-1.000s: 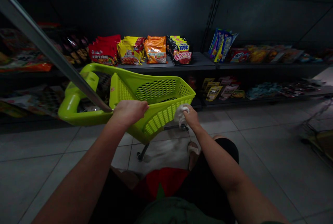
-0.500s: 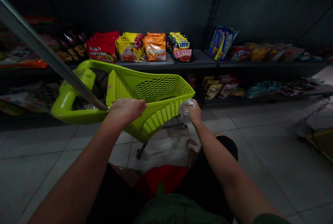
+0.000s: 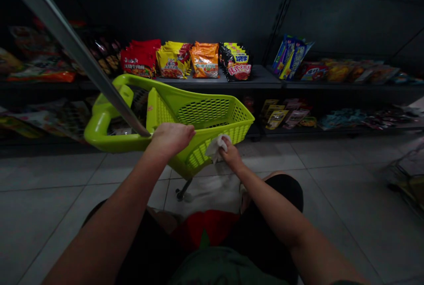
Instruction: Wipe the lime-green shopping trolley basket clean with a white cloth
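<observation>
Cloth [image 3: 216, 147] in right hand [image 3: 231, 156], green cart [image 3: 213, 131] under left hand [image 3: 172, 137]

The lime shopping cart [image 3: 202, 140] looks like smooth plastic, its side walls perforated, its left-hand handle [image 3: 101, 123] faintly glossy. A smooth grey pole [image 3: 82, 53] at left has a metallic, satin sheen. The white wipe [image 3: 214, 149] is soft and crumpled, cloth or paper being impossible to tell. Far off, instant-noodle packets [image 3: 204, 62] wear shiny, creased film on a dark, matt shelf [image 3: 265, 75]. Smooth floor tiles [image 3: 331, 196] look dull; the near black shorts [image 3: 285, 190], matt cloth.
</observation>
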Demonstrator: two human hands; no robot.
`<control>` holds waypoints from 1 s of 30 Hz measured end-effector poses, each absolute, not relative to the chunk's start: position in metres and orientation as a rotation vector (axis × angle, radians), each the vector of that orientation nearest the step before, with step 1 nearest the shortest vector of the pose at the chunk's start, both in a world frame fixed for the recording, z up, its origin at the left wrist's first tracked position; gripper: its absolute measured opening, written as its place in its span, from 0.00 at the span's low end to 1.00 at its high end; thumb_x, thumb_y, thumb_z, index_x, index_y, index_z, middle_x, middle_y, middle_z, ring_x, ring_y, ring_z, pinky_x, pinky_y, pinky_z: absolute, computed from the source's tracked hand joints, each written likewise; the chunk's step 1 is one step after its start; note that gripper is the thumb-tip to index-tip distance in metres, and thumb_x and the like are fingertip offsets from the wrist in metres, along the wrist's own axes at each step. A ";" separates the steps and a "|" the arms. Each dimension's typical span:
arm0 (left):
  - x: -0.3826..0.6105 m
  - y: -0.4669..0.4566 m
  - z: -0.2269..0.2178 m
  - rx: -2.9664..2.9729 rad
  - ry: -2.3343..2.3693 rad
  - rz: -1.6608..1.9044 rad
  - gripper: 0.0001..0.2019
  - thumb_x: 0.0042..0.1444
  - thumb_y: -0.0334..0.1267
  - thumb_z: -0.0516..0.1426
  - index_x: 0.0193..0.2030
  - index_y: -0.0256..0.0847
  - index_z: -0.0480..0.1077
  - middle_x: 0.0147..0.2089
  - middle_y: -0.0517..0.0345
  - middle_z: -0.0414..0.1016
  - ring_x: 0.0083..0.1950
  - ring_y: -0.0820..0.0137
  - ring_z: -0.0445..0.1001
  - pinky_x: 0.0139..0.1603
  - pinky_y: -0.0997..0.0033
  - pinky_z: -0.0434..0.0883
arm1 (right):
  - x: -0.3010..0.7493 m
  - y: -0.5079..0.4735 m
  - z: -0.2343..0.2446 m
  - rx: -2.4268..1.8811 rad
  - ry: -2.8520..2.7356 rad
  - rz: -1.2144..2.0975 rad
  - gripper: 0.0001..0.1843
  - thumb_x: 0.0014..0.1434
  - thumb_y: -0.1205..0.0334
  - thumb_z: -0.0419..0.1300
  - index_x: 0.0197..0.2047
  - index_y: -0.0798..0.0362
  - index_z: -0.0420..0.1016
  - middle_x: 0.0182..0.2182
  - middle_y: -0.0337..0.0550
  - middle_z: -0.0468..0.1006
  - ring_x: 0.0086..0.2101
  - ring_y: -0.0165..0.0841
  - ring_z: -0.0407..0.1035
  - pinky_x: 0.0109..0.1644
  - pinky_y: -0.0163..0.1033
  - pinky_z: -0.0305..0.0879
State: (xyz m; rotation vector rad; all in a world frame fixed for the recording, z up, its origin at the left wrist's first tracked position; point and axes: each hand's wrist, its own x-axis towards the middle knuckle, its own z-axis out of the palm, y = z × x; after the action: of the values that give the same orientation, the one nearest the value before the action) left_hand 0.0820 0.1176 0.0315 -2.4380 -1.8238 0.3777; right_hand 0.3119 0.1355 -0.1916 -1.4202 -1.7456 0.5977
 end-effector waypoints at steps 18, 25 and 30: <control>0.089 0.119 0.026 -2.424 -1.835 0.330 0.23 0.66 0.46 0.44 0.52 0.42 0.78 0.46 0.38 0.83 0.48 0.46 0.82 0.43 0.54 0.75 | 0.275 0.106 -0.175 -1.479 -1.982 0.564 0.33 0.63 0.59 0.57 0.71 0.49 0.61 0.63 0.48 0.72 0.57 0.44 0.72 0.62 0.46 0.67; 0.089 0.121 0.026 -2.414 -1.858 0.334 0.22 0.66 0.47 0.46 0.51 0.43 0.78 0.48 0.38 0.83 0.48 0.46 0.82 0.43 0.53 0.74 | 0.266 0.100 -0.164 -1.379 -2.154 0.579 0.26 0.62 0.60 0.58 0.64 0.45 0.70 0.57 0.43 0.78 0.54 0.40 0.73 0.59 0.42 0.68; 0.091 0.121 0.027 -2.428 -1.838 0.330 0.22 0.66 0.46 0.46 0.52 0.41 0.78 0.47 0.38 0.83 0.48 0.45 0.82 0.43 0.53 0.74 | 0.251 0.095 -0.165 -1.452 -2.250 0.536 0.31 0.64 0.59 0.57 0.69 0.47 0.61 0.60 0.47 0.75 0.53 0.40 0.74 0.57 0.42 0.69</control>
State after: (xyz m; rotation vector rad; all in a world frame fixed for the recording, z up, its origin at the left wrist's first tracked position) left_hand 0.0908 0.1206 0.0266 -2.4282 -1.8378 0.3299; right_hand 0.2514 0.0946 -0.1649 -1.4520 -2.2500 0.5356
